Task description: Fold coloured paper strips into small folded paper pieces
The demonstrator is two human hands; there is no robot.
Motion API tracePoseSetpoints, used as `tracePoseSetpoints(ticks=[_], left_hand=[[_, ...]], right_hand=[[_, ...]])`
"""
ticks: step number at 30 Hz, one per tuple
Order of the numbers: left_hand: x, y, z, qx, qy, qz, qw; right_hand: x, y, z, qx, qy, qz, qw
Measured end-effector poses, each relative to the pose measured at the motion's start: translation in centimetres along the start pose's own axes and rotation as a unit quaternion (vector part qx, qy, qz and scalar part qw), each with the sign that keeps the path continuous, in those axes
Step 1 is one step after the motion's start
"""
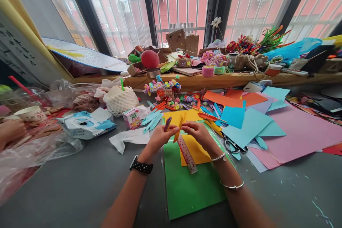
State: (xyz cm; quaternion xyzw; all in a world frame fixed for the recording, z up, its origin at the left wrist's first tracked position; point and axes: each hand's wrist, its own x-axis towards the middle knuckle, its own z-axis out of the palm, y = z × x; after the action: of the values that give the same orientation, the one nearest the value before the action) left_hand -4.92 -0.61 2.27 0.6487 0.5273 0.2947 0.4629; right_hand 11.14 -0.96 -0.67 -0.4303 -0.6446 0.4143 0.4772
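Observation:
My left hand [160, 138] is closed, pinching a narrow folded strip of yellow paper [177, 134] between thumb and fingertips. A purple pen [167, 124] is tucked in the same hand, pointing up. My right hand [201, 134] has its fingertips pinched at the strip's right edge. Beneath my hands lies a ruler with a pink pattern [188, 157], slanting over a yellow paper sheet [204, 155]. Both rest on a green sheet in a clear cover [195, 196]. More yellow paper [192, 114] lies just behind the strip.
Scissors [233, 146] lie right of the green sheet, beside blue paper [248, 128] and a large pink sheet [301, 131]. To the left are a wipes pack [87, 124], a small pink carton [131, 118] and a coconut [121, 100]. Another person's hand [12, 131] is at far left.

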Motion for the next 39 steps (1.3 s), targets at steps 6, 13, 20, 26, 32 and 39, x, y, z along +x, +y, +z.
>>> tracePoseSetpoints(ticks=[6,13,20,26,32,39], left_hand=[[0.3,0.4,0.6,0.055,-0.03,0.028,0.998],[3.3,0.2,-2.9,0.439,0.23,-0.031,0.868],[4.8,-1.4,-4.3,0.538,0.231,-0.074,0.808],[3.9,-0.4,-3.2,0.537,0.251,-0.038,0.805],[1.0,1.9,1.5,0.357,0.288,0.074,0.886],[0.6,1.3,5.6,0.19,0.227,0.11,0.949]], right_hand=[[0.1,0.3,0.4,-0.014,0.046,0.004,0.999],[0.4,1.1,-0.8,-0.072,0.147,0.035,0.986],[0.4,1.3,-0.3,-0.031,0.133,0.051,0.989],[0.3,1.3,-0.3,-0.045,0.144,0.05,0.987],[0.3,1.3,-0.3,-0.039,0.22,0.062,0.973],[0.2,0.3,-0.4,0.031,0.215,0.047,0.975]])
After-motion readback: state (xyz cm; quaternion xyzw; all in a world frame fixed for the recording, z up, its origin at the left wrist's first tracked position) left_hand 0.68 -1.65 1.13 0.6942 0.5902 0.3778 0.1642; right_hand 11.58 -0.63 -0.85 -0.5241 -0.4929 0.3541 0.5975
